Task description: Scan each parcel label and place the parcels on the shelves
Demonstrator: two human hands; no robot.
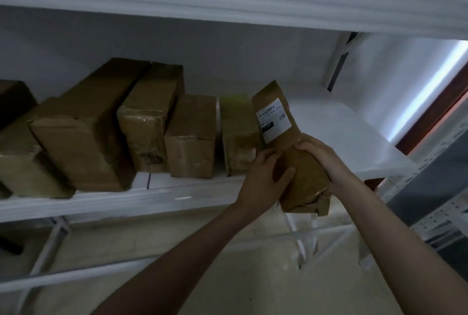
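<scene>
While both hands grip the brown parcel, left hand underneath, right hand on top, best slide it upright beside the nearest box, label outward.

Labelled parcel in both hands, beside shelved boxes

Held parcel: brown paper wrap, glossy with tape, creased
Label: matt white paper
Boxes: brown cardboard, taped, slight sheen
Shelf: smooth white painted metal
</scene>
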